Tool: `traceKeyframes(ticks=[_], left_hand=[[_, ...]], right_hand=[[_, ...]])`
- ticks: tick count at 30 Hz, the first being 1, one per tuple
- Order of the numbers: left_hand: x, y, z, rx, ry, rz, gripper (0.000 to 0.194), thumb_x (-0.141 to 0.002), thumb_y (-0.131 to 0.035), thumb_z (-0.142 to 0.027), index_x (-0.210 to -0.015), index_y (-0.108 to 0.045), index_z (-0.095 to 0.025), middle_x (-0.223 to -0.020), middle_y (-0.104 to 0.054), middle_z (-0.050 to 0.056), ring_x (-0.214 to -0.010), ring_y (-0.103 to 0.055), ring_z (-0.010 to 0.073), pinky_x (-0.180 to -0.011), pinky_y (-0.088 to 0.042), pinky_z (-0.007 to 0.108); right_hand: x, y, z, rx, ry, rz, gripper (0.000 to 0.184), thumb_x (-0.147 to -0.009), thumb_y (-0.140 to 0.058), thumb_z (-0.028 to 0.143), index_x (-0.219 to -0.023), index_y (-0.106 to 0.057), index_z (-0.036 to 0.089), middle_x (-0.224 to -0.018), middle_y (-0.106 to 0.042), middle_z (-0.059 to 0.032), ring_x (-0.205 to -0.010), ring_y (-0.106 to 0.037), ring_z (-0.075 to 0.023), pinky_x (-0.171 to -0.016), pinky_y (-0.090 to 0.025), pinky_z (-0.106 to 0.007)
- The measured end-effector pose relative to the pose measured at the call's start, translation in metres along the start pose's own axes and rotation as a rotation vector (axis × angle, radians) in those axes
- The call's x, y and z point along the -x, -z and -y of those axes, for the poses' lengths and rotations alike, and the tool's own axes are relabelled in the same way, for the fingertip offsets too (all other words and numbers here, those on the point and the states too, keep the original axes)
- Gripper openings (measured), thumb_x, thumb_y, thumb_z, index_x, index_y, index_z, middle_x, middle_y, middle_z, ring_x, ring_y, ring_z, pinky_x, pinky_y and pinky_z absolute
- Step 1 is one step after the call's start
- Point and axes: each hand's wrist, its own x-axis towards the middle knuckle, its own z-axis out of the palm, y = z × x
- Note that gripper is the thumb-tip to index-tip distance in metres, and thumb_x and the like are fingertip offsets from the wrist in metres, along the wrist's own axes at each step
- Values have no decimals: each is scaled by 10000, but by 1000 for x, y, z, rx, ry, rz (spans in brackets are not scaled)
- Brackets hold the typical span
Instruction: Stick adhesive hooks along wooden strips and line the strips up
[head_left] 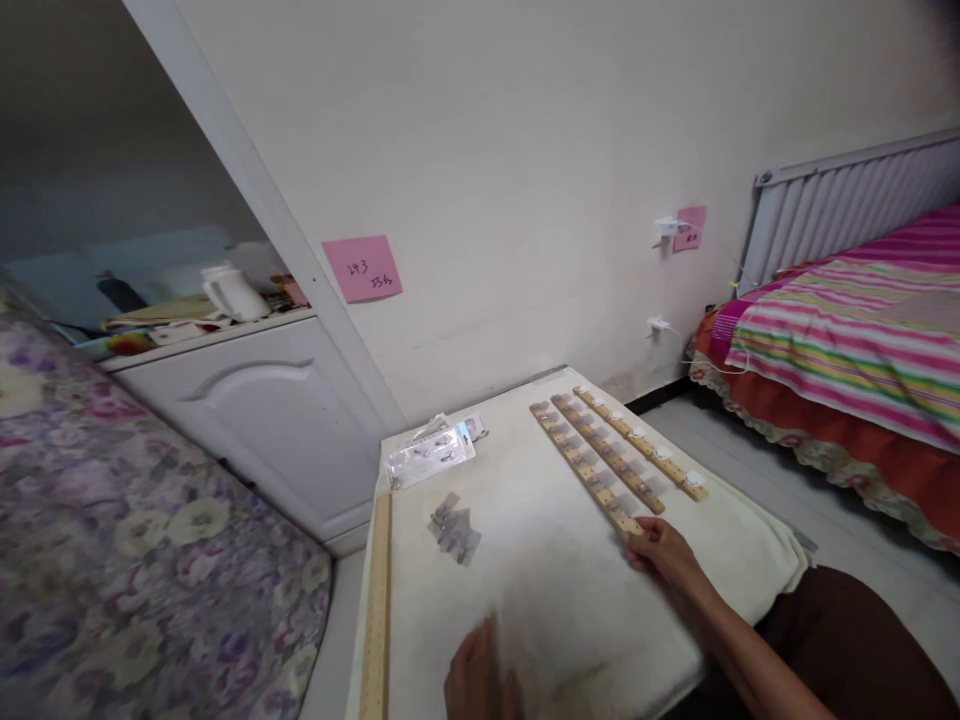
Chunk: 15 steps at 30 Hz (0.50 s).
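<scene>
My right hand [664, 550] pinches the near end of a wooden strip [581, 465] that lies slantwise on the table. Small translucent squares sit in a row along this strip. Beside it lies a second wooden strip [607, 450] with similar squares, and farther right a third wooden strip [637, 435] carrying white pieces. At the table's near edge, my left hand [480, 675] is smeared by motion, so its fingers cannot be read. Beyond that hand is a loose pile of small translucent squares [455, 530], apart from it.
Clear plastic packaging [431, 455] lies at the table's back left. Bare wooden strips [377, 610] run along the left edge of the cloth-covered table [517, 510]. A wall [495, 200] stands behind, a white cabinet [255, 420] to the left, a bed [862, 330] to the right.
</scene>
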Motion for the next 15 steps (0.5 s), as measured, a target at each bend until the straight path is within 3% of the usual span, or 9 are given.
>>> traceKeyframes(ticks=[4,10,15], left_hand=[[5,-16,-10,-1,-48,93,550,-747,-484,-373,-1248,-545,-155,-1238,-550,157,-1175,-478,321,-1025,-363,459],[0,-12,-49,142,-97,228,546,-795,-471,-356,-1299,-472,-145,-1279,-526,151,-1222,-433,299,-1052,-333,440],[-16,-17,-96,272,104,188,701,-756,-521,-331,-1384,-294,-119,-1369,-396,173,-1233,-417,279,-1007,-379,386]], right_hand=[[3,-5,8,-122,-100,126,310,-655,-725,366,-830,-545,184,-606,-589,34,-522,-581,-106,-526,-487,-220],[13,-23,16,-196,-212,300,265,-613,-752,259,-735,-533,174,-570,-573,39,-460,-539,-72,-466,-448,-173],[45,-51,-1,-228,-191,334,269,-620,-733,296,-720,-511,183,-546,-530,65,-456,-512,-65,-452,-386,-159]])
